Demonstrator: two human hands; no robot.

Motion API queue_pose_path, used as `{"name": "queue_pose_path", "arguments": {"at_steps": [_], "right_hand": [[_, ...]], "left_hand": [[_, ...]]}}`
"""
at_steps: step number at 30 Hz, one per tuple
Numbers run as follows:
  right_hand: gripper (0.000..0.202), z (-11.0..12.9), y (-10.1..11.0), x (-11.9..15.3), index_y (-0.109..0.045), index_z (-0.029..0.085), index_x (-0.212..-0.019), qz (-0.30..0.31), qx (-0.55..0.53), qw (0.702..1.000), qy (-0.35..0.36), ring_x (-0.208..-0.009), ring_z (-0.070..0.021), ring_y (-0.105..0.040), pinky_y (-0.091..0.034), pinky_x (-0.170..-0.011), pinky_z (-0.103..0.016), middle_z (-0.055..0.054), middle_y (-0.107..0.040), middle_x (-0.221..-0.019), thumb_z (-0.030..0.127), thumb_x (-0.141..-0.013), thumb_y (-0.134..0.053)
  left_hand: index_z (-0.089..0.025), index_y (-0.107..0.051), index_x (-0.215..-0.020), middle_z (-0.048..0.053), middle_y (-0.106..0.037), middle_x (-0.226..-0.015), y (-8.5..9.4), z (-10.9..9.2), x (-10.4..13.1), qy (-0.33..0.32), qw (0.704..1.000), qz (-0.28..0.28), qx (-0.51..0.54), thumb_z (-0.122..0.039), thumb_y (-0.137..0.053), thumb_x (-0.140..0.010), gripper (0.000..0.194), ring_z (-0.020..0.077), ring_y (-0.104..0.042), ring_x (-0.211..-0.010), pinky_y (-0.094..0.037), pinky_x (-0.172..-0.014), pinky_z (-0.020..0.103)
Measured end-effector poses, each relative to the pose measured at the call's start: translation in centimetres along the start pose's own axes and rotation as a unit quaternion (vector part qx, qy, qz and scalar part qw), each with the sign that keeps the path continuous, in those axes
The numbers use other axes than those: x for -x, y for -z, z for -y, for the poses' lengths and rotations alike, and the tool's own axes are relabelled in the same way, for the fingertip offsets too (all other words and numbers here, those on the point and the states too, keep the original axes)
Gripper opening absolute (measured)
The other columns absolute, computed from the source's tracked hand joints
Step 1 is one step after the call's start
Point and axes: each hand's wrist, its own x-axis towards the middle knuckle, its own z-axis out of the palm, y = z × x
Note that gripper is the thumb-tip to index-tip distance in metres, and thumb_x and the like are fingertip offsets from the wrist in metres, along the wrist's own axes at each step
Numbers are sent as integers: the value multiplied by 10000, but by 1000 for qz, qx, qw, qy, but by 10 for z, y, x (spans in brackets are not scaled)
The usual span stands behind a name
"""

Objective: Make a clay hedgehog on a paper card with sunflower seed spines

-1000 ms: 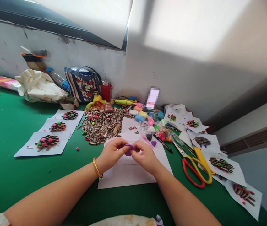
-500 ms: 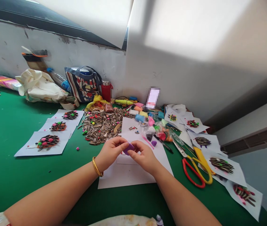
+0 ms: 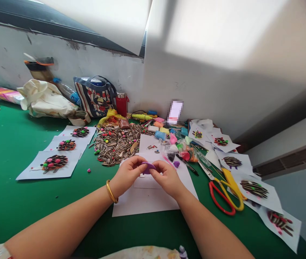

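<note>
A flattened piece of purple modelling clay [image 3: 148, 167] is pinched between my two hands, above the white paper [image 3: 153, 201]. My left hand [image 3: 130, 174], with a gold bangle at the wrist, grips its left edge between thumb and fingers. On its right edge, my right hand [image 3: 166, 177] holds it the same way. A small lump of purple clay [image 3: 176, 164] lies on the paper just past my right hand. Beyond my left hand spreads a heap of striped sunflower seeds [image 3: 115, 144] dotted with small coloured balls.
Scissors [image 3: 224, 192] with red and yellow handles lie to the right, near a black pen [image 3: 188, 166]. Seed pictures on paper [image 3: 54, 163] line the left, with more [image 3: 254, 189] along the right. Bagged coloured clay, a striped bag [image 3: 96, 97] and a red flask [image 3: 121, 104] stand behind.
The purple clay has tilted flatter between my fingers and looks wider. My hands stay in nearly the same place, and the things on the table have not moved.
</note>
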Motion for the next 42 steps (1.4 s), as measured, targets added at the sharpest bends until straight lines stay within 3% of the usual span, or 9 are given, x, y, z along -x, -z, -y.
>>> {"name": "queue_pose_path", "arguments": {"at_steps": [3,8,14,18,21,26,32,37,42], "right_hand": [[72,-1,0,0,-631,195,-770,-12,22,1000,4,-656,-130,-526,-407,-601,-246,19,-611,-706,246,-807,-596],[83,2,0,1,-651,196,-849,7,-4,1000,0,-707,-140,-581,-437,-640,-254,1,-676,-793,249,-814,-598],[80,0,-2,0,-660,192,-824,10,-31,999,-1,-705,-142,-595,-449,-636,-251,-3,-686,-784,238,-813,-596],[70,-1,-4,0,-669,198,-826,7,-20,1000,8,-692,-133,-581,-446,-638,-244,7,-674,-772,222,-799,-608],[90,1,-3,1,-682,200,-855,18,-17,1000,9,-713,-137,-584,-451,-656,-248,1,-685,-803,248,-807,-624],[113,4,0,1,-674,197,-826,8,-7,1000,10,-701,-137,-579,-444,-637,-245,0,-674,-775,278,-837,-597],[89,0,1,1,-645,198,-833,4,5,1000,13,-716,-136,-563,-438,-656,-250,7,-648,-786,233,-832,-564],[103,0,0,1,-629,192,-835,1,9,1000,-3,-693,-138,-543,-426,-626,-252,3,-627,-761,278,-833,-574],[96,0,-1,1,-624,195,-803,14,17,1000,-1,-674,-135,-539,-422,-607,-245,4,-626,-745,266,-827,-564]], "left_hand": [[-190,-649,-1074,52,-667,-938,0,0,1,-32,999,-18,-26,-336,-718,-778,338,186,-643,-870,-548,-714,297],[-149,-692,-823,43,-678,-764,1,-3,0,-12,999,14,-43,-373,-654,-837,227,156,-627,-702,-529,-659,283],[-201,-654,-1114,62,-685,-1010,0,0,2,-26,998,-10,-57,-358,-652,-830,324,184,-648,-874,-544,-741,310],[-179,-713,-859,49,-697,-857,0,-2,1,-44,986,-6,-161,-317,-679,-802,153,183,-639,-809,-515,-753,310],[-161,-691,-798,35,-677,-746,1,-4,0,-11,993,-4,-118,-352,-669,-809,192,165,-623,-701,-510,-670,289],[-160,-688,-951,57,-697,-880,0,-4,0,4,999,8,-35,-387,-689,-796,275,172,-646,-758,-532,-683,290],[-149,-663,-793,28,-655,-739,1,-3,-1,19,999,20,-29,-413,-636,-838,269,142,-616,-689,-513,-650,259],[-169,-666,-967,42,-688,-879,-1,-4,-1,30,999,12,10,-400,-730,-749,324,170,-655,-768,-556,-693,295],[-159,-670,-776,25,-667,-744,-2,-5,0,37,999,25,-15,-378,-728,-749,228,170,-660,-718,-569,-699,312]]}}
